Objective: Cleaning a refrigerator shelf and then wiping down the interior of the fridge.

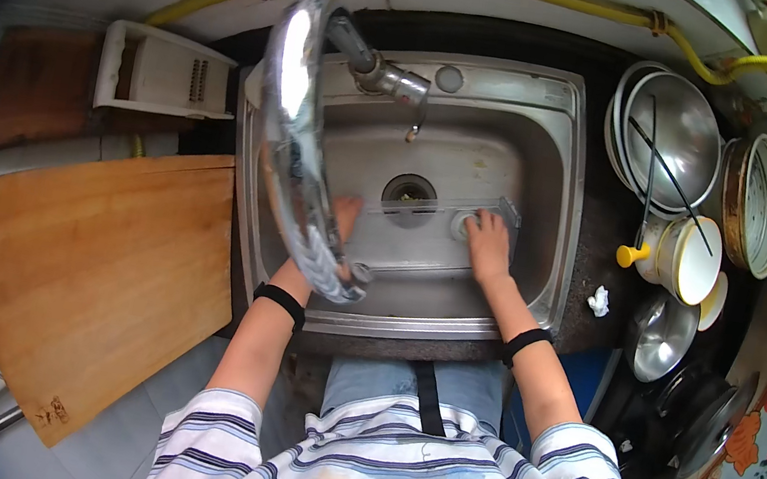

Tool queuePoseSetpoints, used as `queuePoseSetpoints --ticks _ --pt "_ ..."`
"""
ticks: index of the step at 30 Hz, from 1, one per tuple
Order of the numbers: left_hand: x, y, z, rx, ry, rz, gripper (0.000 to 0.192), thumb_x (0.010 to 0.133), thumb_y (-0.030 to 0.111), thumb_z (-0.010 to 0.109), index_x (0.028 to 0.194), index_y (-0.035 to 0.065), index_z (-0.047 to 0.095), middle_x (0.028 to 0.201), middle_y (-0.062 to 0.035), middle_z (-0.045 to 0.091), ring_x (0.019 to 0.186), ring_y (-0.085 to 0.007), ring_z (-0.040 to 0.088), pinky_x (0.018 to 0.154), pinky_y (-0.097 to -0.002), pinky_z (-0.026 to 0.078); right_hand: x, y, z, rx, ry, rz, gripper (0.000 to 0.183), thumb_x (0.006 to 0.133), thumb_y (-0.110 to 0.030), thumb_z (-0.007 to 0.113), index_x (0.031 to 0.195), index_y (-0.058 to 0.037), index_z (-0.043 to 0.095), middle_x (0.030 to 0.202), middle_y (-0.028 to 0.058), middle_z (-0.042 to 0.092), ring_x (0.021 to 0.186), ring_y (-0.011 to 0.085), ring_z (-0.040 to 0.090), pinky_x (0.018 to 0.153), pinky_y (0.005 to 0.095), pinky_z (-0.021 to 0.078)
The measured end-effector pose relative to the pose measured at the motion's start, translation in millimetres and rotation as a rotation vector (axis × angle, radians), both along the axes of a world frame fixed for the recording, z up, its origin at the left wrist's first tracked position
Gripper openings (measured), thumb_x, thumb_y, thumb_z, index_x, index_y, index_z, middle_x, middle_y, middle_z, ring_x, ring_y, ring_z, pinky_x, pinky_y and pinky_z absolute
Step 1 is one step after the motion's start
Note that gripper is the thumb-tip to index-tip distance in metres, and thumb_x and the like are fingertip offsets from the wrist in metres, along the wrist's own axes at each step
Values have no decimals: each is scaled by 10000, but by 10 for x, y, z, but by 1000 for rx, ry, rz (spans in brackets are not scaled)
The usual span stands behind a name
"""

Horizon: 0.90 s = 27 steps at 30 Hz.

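Observation:
Inside the stainless-steel sink (482, 332) lies a long, clear plastic bin (413, 244), with its far side crossing over the drain (400, 183). My right hand (490, 250) has its fingers curled over a small, round whitish thing, perhaps a scrubber (460, 226), pressed to the bin near its right end. At the bin's left end is my left hand (345, 216), its fingertips by the edge. The curved chrome faucet spout (297, 73) hides much of that hand, and its grip is not clear. Small yellowish scraps sit in the drain.
A wooden board (96, 275) lies left of the sink, below a white slicer (175, 75). Nested metal bowls (679, 133), a white pot (695, 261) with chopsticks (670, 162) across it, and a smaller metal bowl (661, 339) stand right. Crumpled white paper (599, 301) lies nearby.

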<state>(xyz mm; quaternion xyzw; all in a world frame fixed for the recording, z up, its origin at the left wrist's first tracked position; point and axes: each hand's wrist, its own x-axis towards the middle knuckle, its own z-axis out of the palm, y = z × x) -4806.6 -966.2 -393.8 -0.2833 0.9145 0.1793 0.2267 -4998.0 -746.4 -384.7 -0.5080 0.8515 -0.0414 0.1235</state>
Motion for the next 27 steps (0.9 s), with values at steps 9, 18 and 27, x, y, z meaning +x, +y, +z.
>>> queuePoseSetpoints --ticks 9,18,27 --pt "701 -279 -289 -456 -172 287 125 796 65 450 887 12 517 856 -160 581 787 -296 607 629 -367 518 143 -431 -4 151 -171 105 230 725 -88 511 950 -92 562 1036 105 472 967 278 460 770 370 431" --pt "566 -240 103 -1 -71 488 148 790 51 440 853 -31 546 840 -220 597 810 -359 595 691 -418 501 1407 -1489 -573 -83 -473 782 277 649 -35 531 925 -41 555 1038 110 472 961 291 444 849 358 388" --pt "576 -163 175 10 -27 575 138 788 30 450 860 -31 551 849 -212 606 816 -342 603 699 -395 505 479 -1036 -261 44 -526 833 392 557 1 614 928 -125 615 1059 65 494 1025 260 449 850 369 405"
